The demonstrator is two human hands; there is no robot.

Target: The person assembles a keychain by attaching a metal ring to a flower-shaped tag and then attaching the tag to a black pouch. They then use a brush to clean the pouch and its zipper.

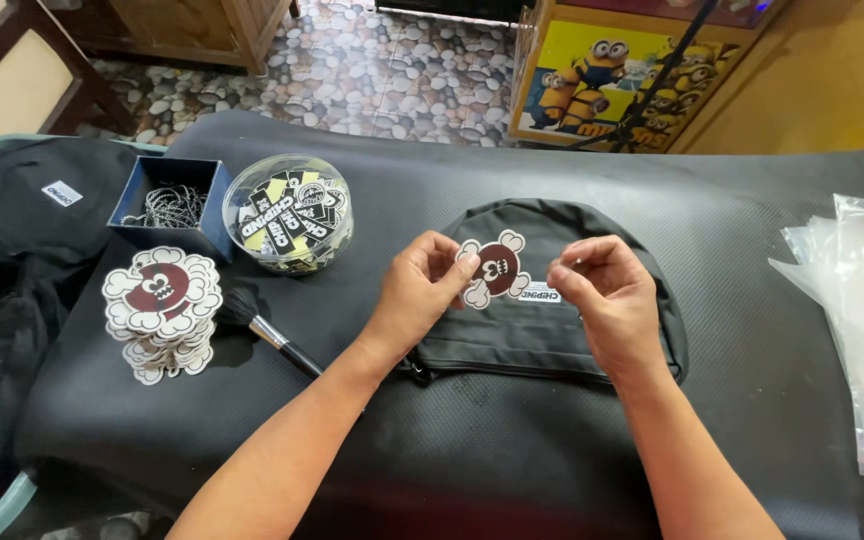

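My left hand [420, 292] pinches a cloud-edged paper tag [492, 268] with a dark red skull-like figure, holding it above a small black bag [552, 330] that lies flat on the black mat. My right hand [607, 295] hovers just right of the tag, thumb and forefinger pinched together; whether something thin sits between them I cannot tell. A white label on the bag [540, 295] shows between my two hands.
A stack of the same tags [160, 310] lies at left, beside a black brush [267, 330]. Behind stand a blue box of ball chains [174, 205] and a clear round tub of small labels [287, 212]. Clear plastic bags [862, 300] lie at right. Black bags [22, 230] are piled far left.
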